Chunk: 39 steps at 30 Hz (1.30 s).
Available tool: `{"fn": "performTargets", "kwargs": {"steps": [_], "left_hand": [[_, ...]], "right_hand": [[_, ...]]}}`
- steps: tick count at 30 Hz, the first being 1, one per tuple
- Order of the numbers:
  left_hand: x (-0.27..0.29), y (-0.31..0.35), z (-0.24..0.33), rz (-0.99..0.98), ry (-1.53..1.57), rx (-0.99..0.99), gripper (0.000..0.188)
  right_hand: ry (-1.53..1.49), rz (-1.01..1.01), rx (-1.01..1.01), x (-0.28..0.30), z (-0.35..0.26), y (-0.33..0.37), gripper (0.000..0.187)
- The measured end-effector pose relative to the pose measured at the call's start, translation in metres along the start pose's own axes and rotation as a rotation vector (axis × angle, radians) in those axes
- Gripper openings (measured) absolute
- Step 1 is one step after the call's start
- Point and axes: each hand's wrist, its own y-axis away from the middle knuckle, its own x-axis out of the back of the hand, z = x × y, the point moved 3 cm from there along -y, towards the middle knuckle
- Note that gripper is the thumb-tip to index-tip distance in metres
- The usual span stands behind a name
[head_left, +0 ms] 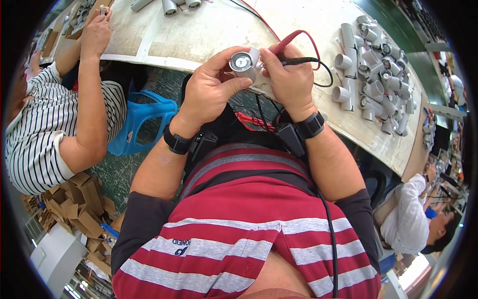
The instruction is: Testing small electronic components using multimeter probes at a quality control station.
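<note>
Over the table's near edge, my left hand (208, 94) is closed around a grey cylindrical lamp housing (248, 74). Its round, pale inner face is turned up toward me, and a short grey-white piece (254, 55) sticks out on its right. My right hand (293, 84) pinches a red test probe (287, 42) and a black test probe (298, 61) together, their tips close against the right side of the housing. Fingers partly hide those tips, so contact cannot be made out. Red and black leads loop away from the probes.
Many grey lamp housings (373, 89) are heaped on the table (219, 30) to the right; more tubes (169, 7) lie at the far edge. A co-worker in a striped shirt (35, 154) sits left, near a blue stool (144, 119). Cardboard boxes (82, 199) are piled on the floor.
</note>
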Motion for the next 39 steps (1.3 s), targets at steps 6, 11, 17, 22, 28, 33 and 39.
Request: {"fn": "performTargets", "kwargs": {"steps": [6, 11, 17, 22, 28, 33, 39], "left_hand": [[-0.001, -0.002, -0.004, 0.002, 0.033, -0.017, 0.055], [0.000, -0.006, -0.008, 0.010, 0.044, -0.013, 0.056], [0.005, -0.008, 0.017, 0.036, 0.070, 0.015, 0.055], [0.004, -0.003, 0.027, 0.016, -0.026, 0.051, 0.059], [0.054, -0.036, 0.036, 0.404, -0.250, 0.124, 0.044], [0.178, -0.076, 0.023, 0.648, -0.547, 0.080, 0.024], [0.213, -0.104, 0.055, 0.748, -1.608, 0.042, 0.034]], "right_hand": [[-0.006, -0.001, 0.006, 0.000, 0.003, 0.000, 0.016], [-0.015, 0.009, 0.013, -0.003, 0.008, -0.003, 0.016], [0.018, 0.038, 0.038, -0.013, -0.012, -0.015, 0.016], [0.060, 0.029, 0.078, 0.002, -0.026, -0.001, 0.012], [-0.443, 0.038, -0.187, 0.032, -0.010, 0.020, 0.011], [-0.257, -0.056, -0.104, 0.037, -0.001, 0.011, 0.012], [-0.055, -0.184, 0.070, 0.047, -0.009, -0.001, 0.022]]}}
